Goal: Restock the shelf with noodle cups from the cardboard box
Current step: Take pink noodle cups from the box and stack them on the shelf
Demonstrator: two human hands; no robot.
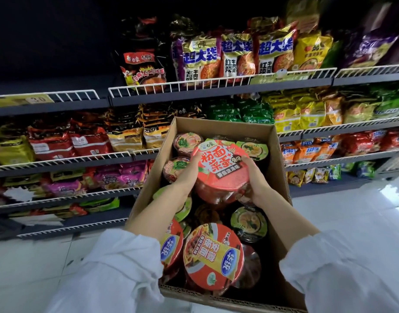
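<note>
Item: 1 red noodle bowl [221, 175], held above the open cardboard box [277, 168] of cups, left hand [189, 175] and right hand [255, 177] each in a curled grip on opposite sides; likely light, thin-walled, film-slick, best held low on the sides.

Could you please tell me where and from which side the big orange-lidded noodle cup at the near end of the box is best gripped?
Probably from above, by the rim. The orange-lidded noodle cup lies tilted, lid up, wedged among other cups in the cardboard box, so its sides are mostly hidden. Spread fingers over opposite lid edges and lift.
</note>
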